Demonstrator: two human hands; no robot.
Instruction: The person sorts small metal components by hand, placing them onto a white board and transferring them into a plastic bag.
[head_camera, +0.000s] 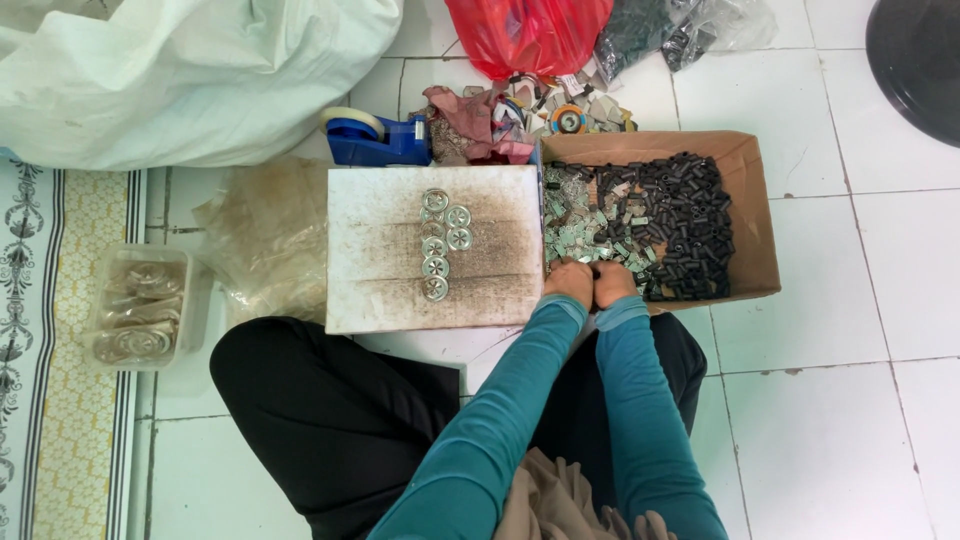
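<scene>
Hands (591, 283) in cardboard box (760, 210) parts

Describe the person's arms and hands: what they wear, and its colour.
Both arms are covered in long, close-fitting teal sleeves that reach the wrists, with creases along the forearms. The left hand and right hand are bare: no gloves, and no rings or watch can be made out.

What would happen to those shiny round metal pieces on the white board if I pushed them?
The round metal pieces look flat and thin, lying in a short row on the white board, so they would probably slide rather than roll. They seem stiff, not floppy. Being small and shiny, they may be slippery to pinch, and a hard push could scatter them off the edge.
</scene>
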